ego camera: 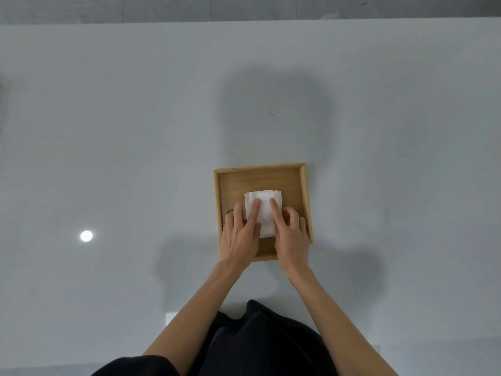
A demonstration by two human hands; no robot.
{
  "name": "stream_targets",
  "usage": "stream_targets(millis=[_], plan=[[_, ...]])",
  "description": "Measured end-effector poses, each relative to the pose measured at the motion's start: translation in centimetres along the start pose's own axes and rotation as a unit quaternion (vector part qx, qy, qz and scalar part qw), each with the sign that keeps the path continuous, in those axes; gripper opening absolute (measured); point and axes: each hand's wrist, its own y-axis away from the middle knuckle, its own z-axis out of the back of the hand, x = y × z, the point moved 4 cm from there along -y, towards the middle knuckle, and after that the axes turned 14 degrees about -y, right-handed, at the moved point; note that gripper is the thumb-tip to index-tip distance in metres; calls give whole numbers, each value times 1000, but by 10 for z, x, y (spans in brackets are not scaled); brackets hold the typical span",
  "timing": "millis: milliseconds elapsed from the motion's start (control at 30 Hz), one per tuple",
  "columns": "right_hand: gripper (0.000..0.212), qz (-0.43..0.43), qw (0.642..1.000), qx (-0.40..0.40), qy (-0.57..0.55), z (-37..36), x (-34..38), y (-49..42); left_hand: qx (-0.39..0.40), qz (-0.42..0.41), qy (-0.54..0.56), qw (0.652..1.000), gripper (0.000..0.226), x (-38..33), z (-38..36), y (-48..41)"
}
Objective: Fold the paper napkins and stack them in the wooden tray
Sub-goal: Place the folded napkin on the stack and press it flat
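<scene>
A square wooden tray (260, 169) lies on the white table, a little right of centre. Inside it rests a small stack of folded white paper napkins (264, 198), its edges slightly offset. My left hand (240, 237) lies on the stack's left side, fingers spread flat, with one fingertip on the top napkin. My right hand (291, 234) presses on the stack's right side with its index finger stretched over the top napkin and the other fingers curled at the edge. Both hands cover the near part of the stack and the tray's front rim.
The white table (135, 131) stretches wide on every side of the tray. A bright light reflection (86, 235) shows at the left. My dark clothing (260, 343) fills the bottom centre at the table's near edge. A grey floor strip runs along the far edge.
</scene>
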Motion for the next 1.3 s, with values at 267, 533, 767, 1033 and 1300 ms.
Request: stream_targets(millis=[267, 533, 767, 1033, 1300], plan=[[70, -14, 1000, 24, 3, -1, -4, -7, 14, -31, -102, 994, 66, -6, -3, -5], [63, 46, 996, 22, 70, -8, -3, -11, 48, -77, -84, 992, 66, 2, -6, -14], [62, 22, 997, 28, 66, -16, -5, -12, 86, -57, -55, 993, 70, 4, -16, -15], [55, -178, 916, -48, -357, 7, -4, -12, 7, 189, 263, 946, 53, 5, 14, -3], [54, -227, 832, 1, -506, -3, 27, -4, 100, 215, 388, 890, 42, -24, 9, 2]])
